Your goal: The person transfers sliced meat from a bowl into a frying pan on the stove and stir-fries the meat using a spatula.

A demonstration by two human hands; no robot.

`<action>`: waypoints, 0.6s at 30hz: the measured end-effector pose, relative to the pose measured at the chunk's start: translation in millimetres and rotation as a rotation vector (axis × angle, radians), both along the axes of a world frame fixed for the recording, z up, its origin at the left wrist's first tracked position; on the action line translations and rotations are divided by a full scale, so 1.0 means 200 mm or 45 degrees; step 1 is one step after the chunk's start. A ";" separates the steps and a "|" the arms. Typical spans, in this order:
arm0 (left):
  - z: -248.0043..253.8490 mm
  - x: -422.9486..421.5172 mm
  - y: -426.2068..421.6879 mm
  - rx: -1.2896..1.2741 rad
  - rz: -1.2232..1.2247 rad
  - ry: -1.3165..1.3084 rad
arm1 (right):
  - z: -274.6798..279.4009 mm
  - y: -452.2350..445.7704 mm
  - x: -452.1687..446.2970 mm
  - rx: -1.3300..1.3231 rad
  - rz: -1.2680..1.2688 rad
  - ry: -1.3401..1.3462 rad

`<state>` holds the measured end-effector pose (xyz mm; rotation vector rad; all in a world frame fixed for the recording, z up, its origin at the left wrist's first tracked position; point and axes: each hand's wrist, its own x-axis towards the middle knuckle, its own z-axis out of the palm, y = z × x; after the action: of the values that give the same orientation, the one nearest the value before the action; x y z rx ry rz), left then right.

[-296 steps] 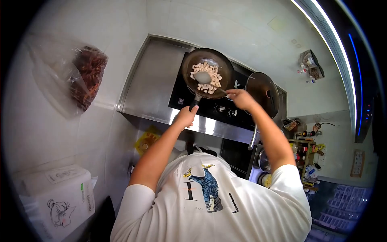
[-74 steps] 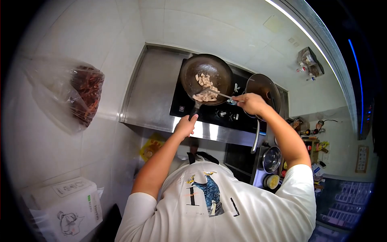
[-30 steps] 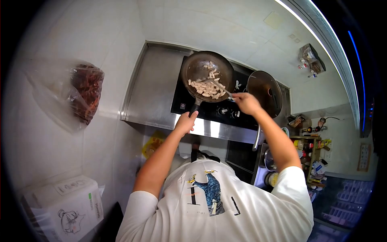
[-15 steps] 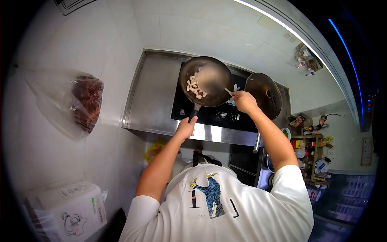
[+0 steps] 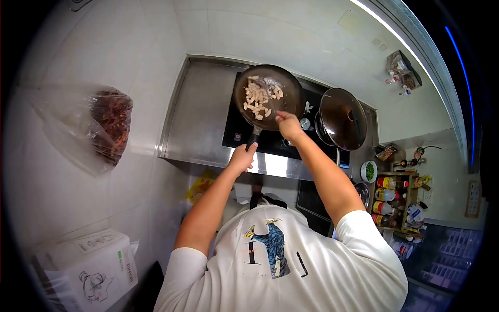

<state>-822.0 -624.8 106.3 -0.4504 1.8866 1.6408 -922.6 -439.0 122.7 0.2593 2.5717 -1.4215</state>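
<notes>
A dark frying pan (image 5: 292, 92) sits on the black cooktop (image 5: 232, 130), with pale chopped meat pieces (image 5: 255, 95) spread over its left and middle. My left hand (image 5: 242, 158) is closed around the pan handle (image 5: 253, 137). Over the pan's lower right rim, my right hand (image 5: 288, 126) grips a spatula (image 5: 272, 100), whose blade reaches down among the meat. The blade is blurred and its outline is hard to make out.
Right of the pan stands a lidded pot (image 5: 340, 117). Beyond it are a bowl of chopped greens (image 5: 369, 171) and a rack of bottles (image 5: 385, 195). A bag of dark food (image 5: 110, 125) hangs on the left wall, above a white box (image 5: 96, 270).
My right hand has moved left and slightly down, bringing the spatula into the meat. The pieces are spread wider across the pan. My left hand stays on the handle.
</notes>
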 end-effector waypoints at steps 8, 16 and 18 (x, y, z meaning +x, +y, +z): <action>-0.03 0.00 0.00 -0.007 0.003 0.041 | 0.18 0.33 0.19 0.313 0.596 -0.189; 0.00 0.00 -0.02 -0.010 -0.018 -0.040 | 0.58 0.52 0.02 0.556 0.836 -0.455; -0.02 -0.01 -0.01 -0.008 -0.021 -0.033 | 0.41 0.51 -0.04 0.542 0.916 -0.216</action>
<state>-823.8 -626.9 103.1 -0.4555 1.8718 1.6116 -931.0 -337.2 203.9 -0.4336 2.4111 -0.5735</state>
